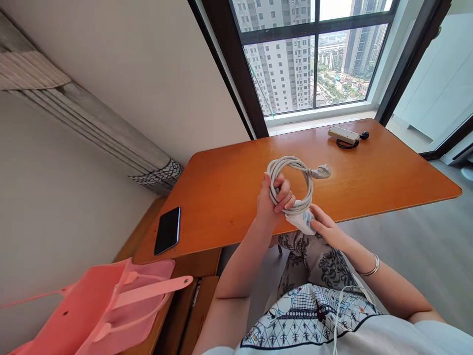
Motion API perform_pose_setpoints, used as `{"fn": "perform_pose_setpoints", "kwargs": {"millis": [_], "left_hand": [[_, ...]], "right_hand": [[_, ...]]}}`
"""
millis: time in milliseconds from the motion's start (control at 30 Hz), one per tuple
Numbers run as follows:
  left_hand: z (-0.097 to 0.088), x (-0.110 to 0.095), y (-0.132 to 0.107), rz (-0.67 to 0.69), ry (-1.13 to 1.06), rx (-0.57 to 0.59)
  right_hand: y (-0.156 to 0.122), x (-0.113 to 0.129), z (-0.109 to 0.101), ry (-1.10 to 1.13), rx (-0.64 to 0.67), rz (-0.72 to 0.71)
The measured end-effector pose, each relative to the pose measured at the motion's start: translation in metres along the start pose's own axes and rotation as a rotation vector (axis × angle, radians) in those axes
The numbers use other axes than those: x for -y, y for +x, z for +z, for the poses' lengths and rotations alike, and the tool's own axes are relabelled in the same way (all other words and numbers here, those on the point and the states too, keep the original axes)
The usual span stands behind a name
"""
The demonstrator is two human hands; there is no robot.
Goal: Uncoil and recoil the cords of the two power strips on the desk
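Observation:
A white cable point(309, 190) is wound into a loop of several turns above the table's near edge. My left hand point(274, 199) is closed around the left side of this coil. The cable's plug point(321, 171) sticks out to the right from the top of the loop. Below the coil is a white block with blue marks point(300, 222), which looks like a power strip's socket end. My right hand point(327, 227) grips its right side, thumb on the near face; the far fingers are partly hidden.
On the brown wooden table point(225, 197), a beige power strip point(343, 134) with a black cord lies at the far right. A dark phone point(167, 230) rests at the left edge. Beside the table is a pink bag point(92, 296). A window point(314, 64) stands behind.

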State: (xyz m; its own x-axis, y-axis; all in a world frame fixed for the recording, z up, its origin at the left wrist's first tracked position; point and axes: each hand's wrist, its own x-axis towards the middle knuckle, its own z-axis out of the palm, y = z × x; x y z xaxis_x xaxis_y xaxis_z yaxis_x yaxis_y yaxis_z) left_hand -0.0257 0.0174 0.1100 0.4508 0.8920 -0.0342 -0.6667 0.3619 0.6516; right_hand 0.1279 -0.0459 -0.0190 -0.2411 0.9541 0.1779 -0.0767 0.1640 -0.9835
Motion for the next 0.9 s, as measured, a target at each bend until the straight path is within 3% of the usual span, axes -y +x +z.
{"fn": "perform_pose_setpoints", "kwargs": {"millis": [100,200,333,533,733,900], "left_hand": [[-0.002,-0.001,0.004,0.045,0.008,-0.036],[-0.008,-0.004,0.007,0.063,0.026,-0.071],[-0.015,-0.007,0.007,0.065,0.061,-0.1],[-0.027,0.003,0.012,0.161,0.113,-0.135],[-0.056,0.023,0.03,0.186,0.232,-0.232],[-0.077,0.044,0.038,0.108,0.273,-0.277]], "right_hand": [[-0.005,0.012,0.007,-0.03,0.14,0.125],[-0.008,0.02,0.005,-0.015,0.112,0.159],[-0.006,0.024,-0.012,-0.028,-0.015,0.138],[-0.006,0.027,-0.025,0.145,-0.147,0.203],[-0.004,0.014,-0.04,0.468,-0.503,0.337],[0.0,-0.008,-0.051,0.51,-0.695,0.207]]}}
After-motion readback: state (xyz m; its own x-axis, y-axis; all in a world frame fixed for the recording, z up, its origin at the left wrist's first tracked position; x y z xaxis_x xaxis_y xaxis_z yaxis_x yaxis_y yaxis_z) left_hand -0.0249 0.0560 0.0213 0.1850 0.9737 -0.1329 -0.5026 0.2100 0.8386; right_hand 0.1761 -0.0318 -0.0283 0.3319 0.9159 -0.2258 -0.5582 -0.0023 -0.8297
